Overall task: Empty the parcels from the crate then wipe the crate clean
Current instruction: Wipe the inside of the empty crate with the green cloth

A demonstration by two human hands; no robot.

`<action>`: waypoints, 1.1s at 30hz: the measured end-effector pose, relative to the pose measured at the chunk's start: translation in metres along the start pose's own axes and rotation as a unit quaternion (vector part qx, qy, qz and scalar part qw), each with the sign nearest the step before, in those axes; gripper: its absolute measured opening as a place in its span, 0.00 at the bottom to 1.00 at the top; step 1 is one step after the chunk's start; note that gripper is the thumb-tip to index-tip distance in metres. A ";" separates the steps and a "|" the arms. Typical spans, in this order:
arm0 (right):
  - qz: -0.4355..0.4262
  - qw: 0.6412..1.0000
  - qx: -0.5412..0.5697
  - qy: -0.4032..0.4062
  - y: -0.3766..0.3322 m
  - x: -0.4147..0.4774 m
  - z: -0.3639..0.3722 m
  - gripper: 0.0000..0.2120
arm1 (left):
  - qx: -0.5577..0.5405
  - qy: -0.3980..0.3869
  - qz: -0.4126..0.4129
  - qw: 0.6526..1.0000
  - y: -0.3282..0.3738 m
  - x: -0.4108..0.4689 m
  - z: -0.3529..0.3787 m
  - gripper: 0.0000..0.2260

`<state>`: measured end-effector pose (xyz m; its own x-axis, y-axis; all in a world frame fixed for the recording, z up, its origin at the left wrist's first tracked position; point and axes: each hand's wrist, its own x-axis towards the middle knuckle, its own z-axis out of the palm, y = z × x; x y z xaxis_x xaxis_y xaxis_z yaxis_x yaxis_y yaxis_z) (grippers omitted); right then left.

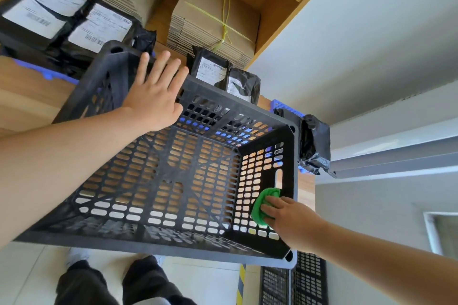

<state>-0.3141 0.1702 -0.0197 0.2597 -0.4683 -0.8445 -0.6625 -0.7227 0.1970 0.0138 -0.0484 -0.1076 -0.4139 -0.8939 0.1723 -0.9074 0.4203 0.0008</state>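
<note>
A black perforated plastic crate stands on the wooden table with nothing inside it. My left hand lies flat with straight fingers against the crate's far wall. My right hand presses a green cloth against the inside of the crate's right wall, fingers over the cloth. Black parcels with white labels lie stacked at the back left. Two more labelled parcels stand behind the crate, and a black plastic-wrapped parcel sits to the crate's right.
Bundles of flattened cardboard tied with yellow string lie on the table at the back. A blue tray shows under the parcels. A white wall rises at the right. More black crates rest on the floor near my legs.
</note>
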 end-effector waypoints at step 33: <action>-0.004 0.995 -0.045 -0.084 0.019 0.170 0.042 0.18 | 0.005 0.058 0.002 0.998 0.005 0.001 0.016 0.32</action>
<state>-0.3122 0.0983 -0.1807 0.1393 -0.3762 -0.9160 -0.5935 -0.7722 0.2269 0.0072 -0.0497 -0.1233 -0.4059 -0.8682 0.2853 -0.9071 0.4208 -0.0101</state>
